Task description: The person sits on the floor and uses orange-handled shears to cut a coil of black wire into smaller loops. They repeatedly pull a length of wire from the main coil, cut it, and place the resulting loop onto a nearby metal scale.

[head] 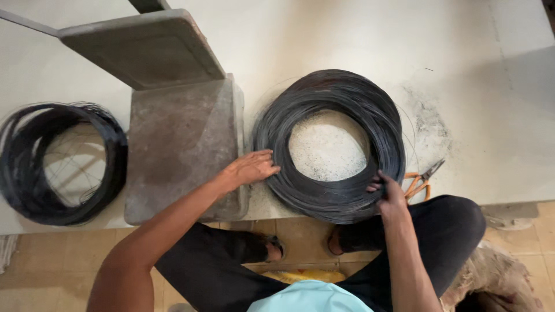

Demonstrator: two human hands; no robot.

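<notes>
Head view: a large coil of dark wire [329, 144] lies flat on a pale raised slab [474, 86], with speckled bare slab showing through its open middle. Everything else is placed from this coil.

The left hand [251, 167] rests on the coil's left outer edge, fingers stretched out flat and close together, their tips touching the wire strands; it clamps nothing. The right hand [390, 193] sits on the coil's near right rim, fingers curled over the bundle of strands and closed on it.

Just left of the coil stands a grey stone block [179, 144], its side nearly touching the wire, with a slanted grey slab piece [144, 46] leaning above and behind it. Further left, beyond the block and well apart from the large coil, lies a smaller, looser coil of dark wire [58, 162].

Just right of the coil, beside the right hand, orange-handled scissors [421, 179] lie on the slab, partly hidden by the wrist.

Below the coil's near edge, the person's sandalled feet [277, 245] rest on tan floor tiles [46, 260].
</notes>
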